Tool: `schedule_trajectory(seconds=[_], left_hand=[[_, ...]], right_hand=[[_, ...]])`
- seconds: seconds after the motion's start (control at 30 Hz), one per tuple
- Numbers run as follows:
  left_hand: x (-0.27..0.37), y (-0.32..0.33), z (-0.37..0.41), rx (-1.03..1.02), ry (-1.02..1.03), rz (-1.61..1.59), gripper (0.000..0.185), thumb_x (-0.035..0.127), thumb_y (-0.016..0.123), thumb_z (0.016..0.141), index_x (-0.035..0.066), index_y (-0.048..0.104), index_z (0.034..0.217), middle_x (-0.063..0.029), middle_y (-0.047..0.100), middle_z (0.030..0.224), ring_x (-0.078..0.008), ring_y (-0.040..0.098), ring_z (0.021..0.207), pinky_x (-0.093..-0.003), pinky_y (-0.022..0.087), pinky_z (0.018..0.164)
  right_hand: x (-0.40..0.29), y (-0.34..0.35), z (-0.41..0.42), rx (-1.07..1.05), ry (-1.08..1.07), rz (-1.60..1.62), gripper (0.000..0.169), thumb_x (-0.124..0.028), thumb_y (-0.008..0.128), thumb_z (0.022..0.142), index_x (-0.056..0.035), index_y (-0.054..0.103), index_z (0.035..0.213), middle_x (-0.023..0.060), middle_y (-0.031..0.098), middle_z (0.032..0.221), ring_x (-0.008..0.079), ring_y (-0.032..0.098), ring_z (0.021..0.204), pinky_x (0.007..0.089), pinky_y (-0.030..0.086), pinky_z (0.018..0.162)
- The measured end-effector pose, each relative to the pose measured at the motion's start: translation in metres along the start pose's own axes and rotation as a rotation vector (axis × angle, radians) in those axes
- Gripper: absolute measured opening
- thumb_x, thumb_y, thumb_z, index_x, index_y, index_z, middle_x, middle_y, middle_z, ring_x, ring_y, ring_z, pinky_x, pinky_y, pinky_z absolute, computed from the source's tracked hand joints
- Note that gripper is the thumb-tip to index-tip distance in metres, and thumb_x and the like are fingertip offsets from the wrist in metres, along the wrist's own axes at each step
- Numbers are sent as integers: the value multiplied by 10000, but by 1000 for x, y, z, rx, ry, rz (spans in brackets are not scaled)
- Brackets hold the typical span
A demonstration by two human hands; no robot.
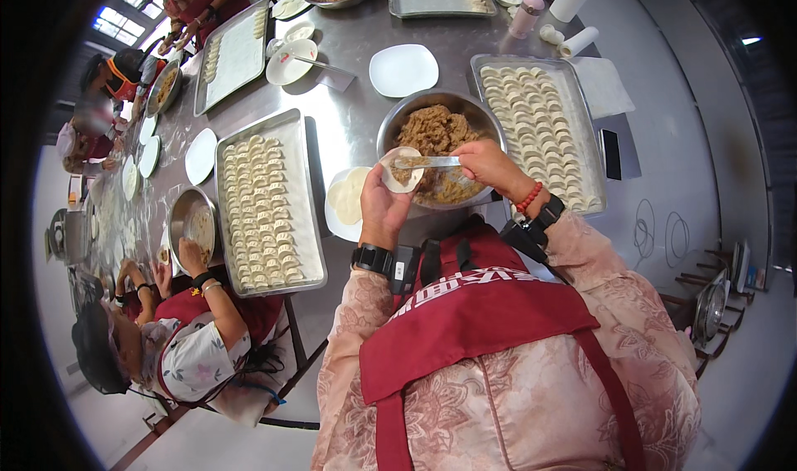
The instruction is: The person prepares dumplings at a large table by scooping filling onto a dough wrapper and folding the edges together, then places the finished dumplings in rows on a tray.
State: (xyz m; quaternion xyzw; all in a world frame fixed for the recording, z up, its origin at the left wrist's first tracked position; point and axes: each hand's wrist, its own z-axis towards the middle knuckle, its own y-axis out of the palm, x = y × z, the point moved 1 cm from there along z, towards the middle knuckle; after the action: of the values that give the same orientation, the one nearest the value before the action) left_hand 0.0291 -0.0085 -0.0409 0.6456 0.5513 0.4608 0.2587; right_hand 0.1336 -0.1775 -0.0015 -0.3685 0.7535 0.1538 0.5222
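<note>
A round dumpling wrapper (408, 183) rests on the fingers of my left hand (385, 204), with brown filling (402, 173) on it. My right hand (489, 164) grips a flat metal spatula (439, 161), its filling-smeared end lying over the wrapper. Both hands are at the near side of a steel bowl (387, 128), which holds a mound of brown minced filling (439, 128). Left of my left hand, more wrappers (350, 197) lie overlapped on a white plate (336, 225).
Metal trays with rows of dumplings stand right (601, 187) and left (316, 259) of me. A white square plate (403, 71) lies beyond the bowl. A phone (610, 154) rests by the right tray. Close on my left, a co-worker (205, 340) works at another bowl (180, 212).
</note>
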Motion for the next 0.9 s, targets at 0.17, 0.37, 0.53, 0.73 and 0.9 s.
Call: schedule_trajectory(seconds=[0.17, 0.37, 0.53, 0.73, 0.9], left_hand=[[-1, -3, -3, 50, -2, -26, 396, 216, 274, 933, -16, 428, 1214, -169, 480, 1230, -303, 454, 1151, -451, 388, 956], [-3, -1, 0, 43, -76, 19, 404, 229, 281, 939, -35, 409, 1217, -179, 474, 1231, -312, 455, 1149, -464, 389, 958], [-5, 1, -2, 51, -131, 50, 409, 239, 284, 940, -30, 402, 1224, -180, 465, 1242, -314, 450, 1155, -468, 387, 957], [-1, -7, -3, 115, -84, -27, 418, 241, 288, 934, -31, 391, 1234, -176, 451, 1264, -316, 434, 1176, -465, 365, 979], [5, -30, -6, 198, -38, -104, 427, 247, 292, 930, -26, 383, 1246, -173, 442, 1278, -314, 417, 1194, -461, 338, 1003]], right_hand=[[-11, -10, -9, 18, -79, -164, 226, -94, 480, 819, 0, 640, 949, -36, 507, 582, 42, 434, 511, 195, 344, 469], [-19, -9, -13, 51, -471, -460, 173, -129, 531, 784, -99, 660, 896, 108, 623, 706, 252, 597, 653, 346, 456, 597], [-16, -10, -9, 145, -556, -681, 152, -104, 539, 801, -104, 641, 914, 113, 627, 745, 273, 602, 690, 343, 461, 612], [-3, -32, -1, 90, -180, -166, 209, -94, 492, 794, -52, 646, 928, 69, 573, 593, 146, 555, 544, 276, 447, 539], [47, -46, 33, 270, -19, -234, 208, -116, 484, 797, -56, 654, 902, 112, 606, 649, 219, 587, 585, 318, 467, 578]])
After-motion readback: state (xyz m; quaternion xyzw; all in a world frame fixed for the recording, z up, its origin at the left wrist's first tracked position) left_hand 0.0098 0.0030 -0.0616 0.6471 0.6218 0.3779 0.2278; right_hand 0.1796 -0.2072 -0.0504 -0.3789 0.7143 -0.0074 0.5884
